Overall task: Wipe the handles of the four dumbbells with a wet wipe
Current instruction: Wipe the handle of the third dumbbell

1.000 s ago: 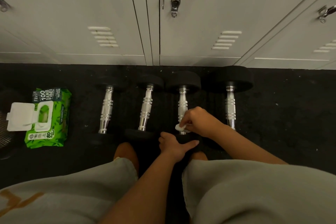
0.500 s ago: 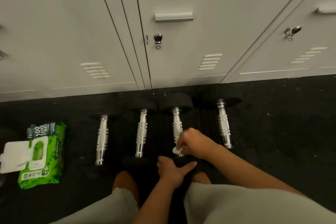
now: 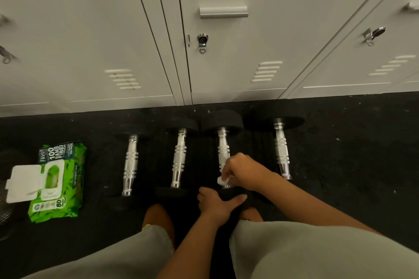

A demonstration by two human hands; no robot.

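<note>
Several black-headed dumbbells with chrome handles lie side by side on the dark floor: the leftmost handle (image 3: 130,165), the second handle (image 3: 179,158), the third handle (image 3: 223,149) and the rightmost handle (image 3: 281,149). My right hand (image 3: 243,171) pinches a white wet wipe (image 3: 221,180) against the near end of the third handle. My left hand (image 3: 216,204) rests on that dumbbell's near black head, thumb stretched to the right.
A green wet wipe pack (image 3: 56,179) with its white lid flipped open lies at the left on the floor. Grey lockers (image 3: 226,52) stand right behind the dumbbells. My knees in grey shorts fill the bottom of the view.
The view has tilted up, so more of the lockers shows. My right hand stays at the near end of the third handle with the wipe; my left hand keeps its place.
</note>
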